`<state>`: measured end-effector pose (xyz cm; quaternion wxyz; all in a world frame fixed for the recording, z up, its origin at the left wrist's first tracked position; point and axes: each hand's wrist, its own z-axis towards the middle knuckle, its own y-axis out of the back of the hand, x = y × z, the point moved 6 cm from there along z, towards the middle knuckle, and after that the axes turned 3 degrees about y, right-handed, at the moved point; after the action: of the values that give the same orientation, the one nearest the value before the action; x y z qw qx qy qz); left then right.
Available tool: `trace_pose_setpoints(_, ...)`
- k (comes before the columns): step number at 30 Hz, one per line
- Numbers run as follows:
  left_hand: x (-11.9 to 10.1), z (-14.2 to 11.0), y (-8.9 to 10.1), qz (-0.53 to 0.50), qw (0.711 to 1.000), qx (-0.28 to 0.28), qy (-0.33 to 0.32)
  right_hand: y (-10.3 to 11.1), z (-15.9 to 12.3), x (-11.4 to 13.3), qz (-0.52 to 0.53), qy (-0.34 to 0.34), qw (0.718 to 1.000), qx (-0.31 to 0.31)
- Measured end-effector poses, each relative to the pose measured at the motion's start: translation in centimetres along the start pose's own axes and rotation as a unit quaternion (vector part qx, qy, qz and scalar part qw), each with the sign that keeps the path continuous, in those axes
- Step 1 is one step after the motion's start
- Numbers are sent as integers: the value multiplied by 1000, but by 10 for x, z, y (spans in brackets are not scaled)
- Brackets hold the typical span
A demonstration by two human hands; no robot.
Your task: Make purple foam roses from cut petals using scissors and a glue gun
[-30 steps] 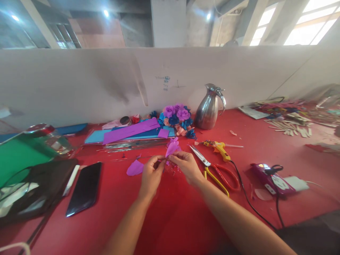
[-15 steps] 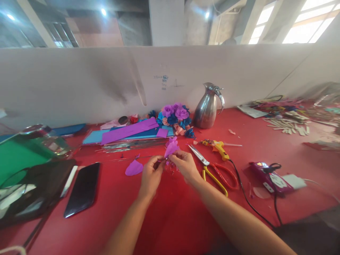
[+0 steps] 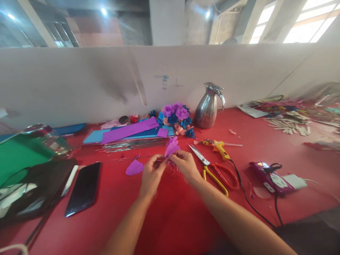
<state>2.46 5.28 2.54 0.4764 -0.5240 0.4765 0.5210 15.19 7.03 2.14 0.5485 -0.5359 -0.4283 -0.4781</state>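
Clearly, in the head view, both hands meet over the middle of the red desk (image 3: 172, 223), with their fingertips close together at the lower end of a purple petal (image 3: 170, 149). The right hand (image 3: 186, 165) has its thumb and fingers drawn together in a pinch on the petal's lower edge. The left hand (image 3: 151, 174) is half curled, thumb and forefinger nearly meeting just beside that same end; whether they grip the petal or something thin there is too small to tell. The petal stands up from the fingers, with more crumpled purple paper (image 3: 174, 139) right behind it.

A loose petal (image 3: 134, 167) lies flat to the left of the left hand. Near the right hand, the scissors (image 3: 205, 162) lie with their blades slightly parted, one handle yellow and the other red; past them is a yellow glue gun (image 3: 220, 149). Beyond the hands, a purple strip (image 3: 129, 131) lies across blue sheets (image 3: 92, 137), beside a bunch of paper flowers (image 3: 174, 118). A steel jug (image 3: 206, 111) stands upright just right of the flowers. A phone (image 3: 83, 187) lies well to the left.
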Motion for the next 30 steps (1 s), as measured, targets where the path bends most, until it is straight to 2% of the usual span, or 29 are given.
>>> trace_pose_setpoints(10,2,4,4,32,999,-4,-31,-4,-2,2,17,-18,1000,9)
trace_pose_setpoints(20,5,5,3,21,1000,2,-20,-5,-1,-1,43,-39,998,14)
trace_pose_setpoints(30,6,5,2,18,1000,8,-17,-5,-2,-2,40,-31,999,17)
